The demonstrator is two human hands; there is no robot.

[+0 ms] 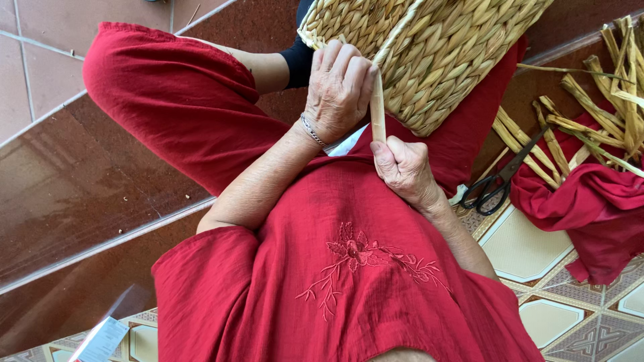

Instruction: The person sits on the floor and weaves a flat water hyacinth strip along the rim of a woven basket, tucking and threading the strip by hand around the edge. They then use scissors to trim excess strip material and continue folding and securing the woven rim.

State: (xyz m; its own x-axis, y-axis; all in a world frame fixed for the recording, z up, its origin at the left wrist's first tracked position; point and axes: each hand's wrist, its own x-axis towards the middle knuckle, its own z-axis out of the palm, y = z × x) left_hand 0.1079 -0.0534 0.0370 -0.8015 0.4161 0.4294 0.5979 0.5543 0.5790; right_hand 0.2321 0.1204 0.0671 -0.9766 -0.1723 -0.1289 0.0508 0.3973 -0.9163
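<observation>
The woven basket on the lap is cut off at the top edge, and the left hand curls its fingers over its rim while the right hand pinches the pale fibre strip running up to it, black scissors lying nearby on the floor.

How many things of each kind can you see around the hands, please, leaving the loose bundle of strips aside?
Woven basket: 1
Flat strip held between the hands: 1
Black-handled scissors: 1
Red cloth on the floor: 1
Hands, left and right: 2
Total: 6
</observation>
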